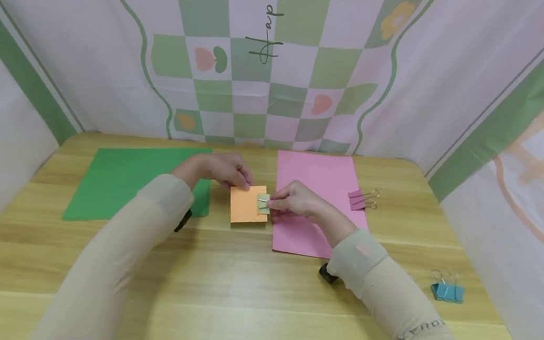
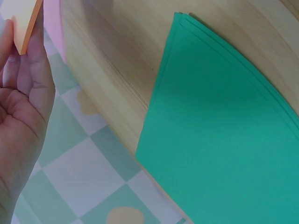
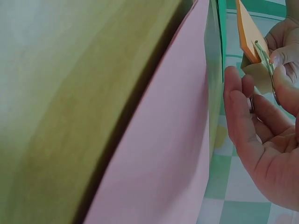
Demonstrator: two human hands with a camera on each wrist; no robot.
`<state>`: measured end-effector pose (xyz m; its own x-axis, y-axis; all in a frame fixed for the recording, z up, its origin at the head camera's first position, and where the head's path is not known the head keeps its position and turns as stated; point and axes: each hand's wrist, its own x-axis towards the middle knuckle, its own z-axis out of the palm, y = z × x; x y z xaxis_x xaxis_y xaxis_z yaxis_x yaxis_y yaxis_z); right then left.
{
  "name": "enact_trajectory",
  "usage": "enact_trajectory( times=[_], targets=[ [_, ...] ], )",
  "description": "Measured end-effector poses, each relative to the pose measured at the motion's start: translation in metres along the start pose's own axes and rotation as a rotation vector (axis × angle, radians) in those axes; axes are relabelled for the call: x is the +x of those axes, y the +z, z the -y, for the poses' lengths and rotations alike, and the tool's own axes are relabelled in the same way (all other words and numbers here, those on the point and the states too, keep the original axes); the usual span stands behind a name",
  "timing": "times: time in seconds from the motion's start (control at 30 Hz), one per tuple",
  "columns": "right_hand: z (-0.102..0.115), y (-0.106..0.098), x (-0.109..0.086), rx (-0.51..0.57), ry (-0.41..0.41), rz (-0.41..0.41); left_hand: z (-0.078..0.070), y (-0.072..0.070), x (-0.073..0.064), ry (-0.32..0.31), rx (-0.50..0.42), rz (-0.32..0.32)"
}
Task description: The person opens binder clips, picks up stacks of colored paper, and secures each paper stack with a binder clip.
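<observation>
Left hand (image 1: 229,169): we pinch the notes (image 1: 244,207) by their far edge.
Notes: orange, just above the bench (image 1: 225,293), between green paper (image 1: 128,186) and pink paper (image 1: 310,167); roughly square, no clear long axis.
Clip (image 1: 262,207): over the notes' right edge, mouth leftward, long axis along that edge.
Right hand (image 1: 296,199): we pinch the clip, seemingly fastening; next likely calls for easing off.

Green paper (image 1: 124,181) lies on a wooden table (image 1: 244,294) before a checked cloth (image 1: 291,100).
</observation>
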<state>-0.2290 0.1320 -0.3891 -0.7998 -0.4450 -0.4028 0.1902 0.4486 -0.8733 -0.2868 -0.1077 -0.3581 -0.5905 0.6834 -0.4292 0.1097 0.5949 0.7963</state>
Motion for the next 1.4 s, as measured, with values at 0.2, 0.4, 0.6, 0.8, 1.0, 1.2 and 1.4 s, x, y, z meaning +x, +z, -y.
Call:
enact_trajectory(
  times=[0.2,0.4,0.6,0.8,1.0,1.2,1.4],
  targets=[
    [0.002,0.002,0.001,-0.009,0.013,0.015,-0.002,0.002,0.001,0.015,0.012,0.004],
    [0.001,0.003,0.001,-0.004,0.013,0.030,-0.001,0.003,0.000,0.006,-0.003,-0.006],
    [0.000,0.004,0.003,-0.010,0.006,0.038,0.003,0.001,-0.001,0.002,-0.018,-0.011],
    [0.000,0.003,0.004,-0.024,-0.010,0.014,0.003,0.001,-0.001,-0.029,-0.057,-0.033],
    [0.000,0.001,0.002,-0.047,0.009,0.031,0.001,0.002,0.000,-0.009,-0.044,-0.032],
    [-0.004,-0.005,-0.001,0.002,-0.003,0.080,0.003,0.003,0.000,0.009,-0.029,-0.036],
    [-0.010,-0.017,-0.012,0.058,-0.053,0.084,0.004,0.002,-0.002,0.045,-0.023,-0.007]
  ],
)
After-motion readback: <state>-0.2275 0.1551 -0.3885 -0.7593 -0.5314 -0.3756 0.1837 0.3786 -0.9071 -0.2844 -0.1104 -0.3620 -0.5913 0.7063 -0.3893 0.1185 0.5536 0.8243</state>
